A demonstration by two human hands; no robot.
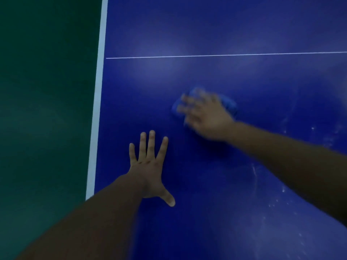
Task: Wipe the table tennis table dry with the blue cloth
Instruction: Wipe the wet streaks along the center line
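Note:
The blue table tennis table (234, 30) fills most of the view. My right hand (204, 117) presses down on the bunched blue cloth (230, 106) near the middle of the table; the hand is blurred and its fingers lie spread over the cloth. The cloth shows on both sides of the hand. My left hand (148, 166) lies flat on the table closer to me, fingers straight and spread, thumb out to the right, holding nothing.
A white edge line (97, 109) marks the table's left side, with dark green floor (47, 109) beyond it. A thin white centre line (225, 55) crosses the table farther away. Pale streaks and droplets (281, 190) lie on the surface at right.

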